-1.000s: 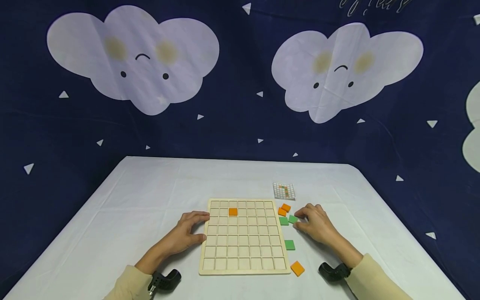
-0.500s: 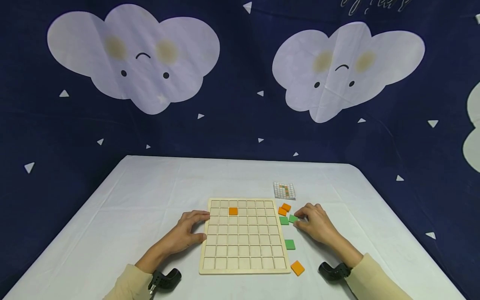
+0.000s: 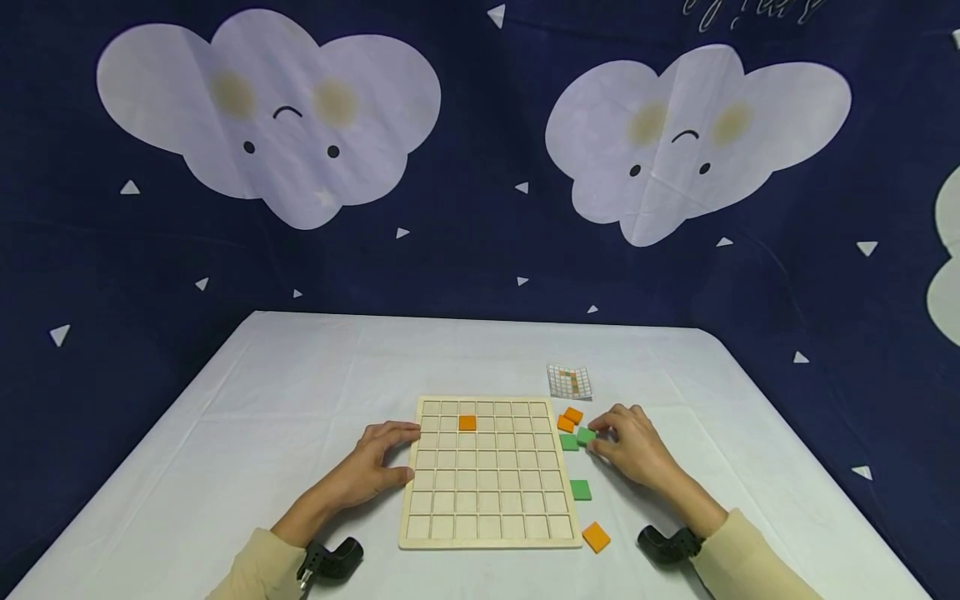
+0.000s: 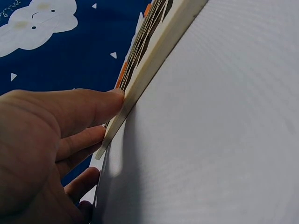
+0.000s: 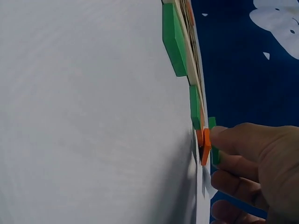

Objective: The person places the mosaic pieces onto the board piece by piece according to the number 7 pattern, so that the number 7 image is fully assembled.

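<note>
Fingers (image 3: pixel 606 422) of the right hand (image 3: pixel 633 448) set narrow, pinching a thin green square tile (image 3: pixel 587 436) between thumb and fingertips. Position of pinched tile: just off the right side of a pale wooden square board (image 3: pixel 487 480) (landmark), toward its far right corner. Right-wrist view confirms the grip; whether the tile clears the surface cannot be told.

Left hand (image 3: pixel 370 468): thumb and fingertips spread apart along the board's left edge, touching it; nothing enclosed.

Board: shallow grid of square cells, lying flat on the counter (image 3: pixel 300 392), which is covered in white cloth. One orange square tile (image 3: pixel 467 423) sits in the board, second row from the far edge, third column from the left.

Loose pieces, all right of the board, listed far to near:
- two orange square tiles (image 3: pixel 573 415) close together by the far right corner, one apparently overlapping the other;
- second green square tile (image 3: pixel 570 442), close against the right edge, next to the pinched one;
- third green square tile (image 3: pixel 581 490), beside the right edge, nearer half;
- single orange square tile (image 3: pixel 596 537), turned cornerwise, by the near right corner.

Small white printed grid card (image 3: pixel 570 382), with orange and green squares: beyond the board's far right corner.
</note>
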The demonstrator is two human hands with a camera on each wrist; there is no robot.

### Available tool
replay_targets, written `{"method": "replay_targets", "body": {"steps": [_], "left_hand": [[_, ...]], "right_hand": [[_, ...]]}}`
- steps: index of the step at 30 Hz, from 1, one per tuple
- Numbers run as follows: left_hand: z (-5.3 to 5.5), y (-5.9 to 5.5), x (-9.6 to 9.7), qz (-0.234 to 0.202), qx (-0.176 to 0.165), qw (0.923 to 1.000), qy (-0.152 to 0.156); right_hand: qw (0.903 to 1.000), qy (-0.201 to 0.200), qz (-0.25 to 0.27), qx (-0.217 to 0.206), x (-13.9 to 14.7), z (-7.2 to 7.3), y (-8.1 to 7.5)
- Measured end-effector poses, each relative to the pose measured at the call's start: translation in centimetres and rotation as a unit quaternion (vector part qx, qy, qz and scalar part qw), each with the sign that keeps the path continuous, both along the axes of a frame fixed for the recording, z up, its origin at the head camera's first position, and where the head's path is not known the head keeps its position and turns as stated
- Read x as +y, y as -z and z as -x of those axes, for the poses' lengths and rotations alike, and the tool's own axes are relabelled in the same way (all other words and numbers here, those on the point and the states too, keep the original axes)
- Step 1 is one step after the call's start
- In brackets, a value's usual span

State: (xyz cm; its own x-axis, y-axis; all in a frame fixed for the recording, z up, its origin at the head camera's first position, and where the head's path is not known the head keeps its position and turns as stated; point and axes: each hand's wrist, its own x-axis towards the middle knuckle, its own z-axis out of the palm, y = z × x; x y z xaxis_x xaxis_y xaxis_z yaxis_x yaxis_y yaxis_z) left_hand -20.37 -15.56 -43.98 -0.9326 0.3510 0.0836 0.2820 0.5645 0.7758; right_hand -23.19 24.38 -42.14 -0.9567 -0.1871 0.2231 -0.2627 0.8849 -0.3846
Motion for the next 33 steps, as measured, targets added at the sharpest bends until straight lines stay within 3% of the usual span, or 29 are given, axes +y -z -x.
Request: {"method": "replay_targets", "body": {"steps": [14,33], "left_hand": [[-0.1,0.0,-0.1,0.000,0.014,0.9999,0.003],[0.0,-0.1,-0.1,0.004,0.013,0.9999,0.003]], "right_hand": [[0.9998,-0.009,0.011,0.014,-1.5,-0.2,-1.4],[0.9973,-0.061,0.033,0.024,-4.5,0.1,-2.6]]}}
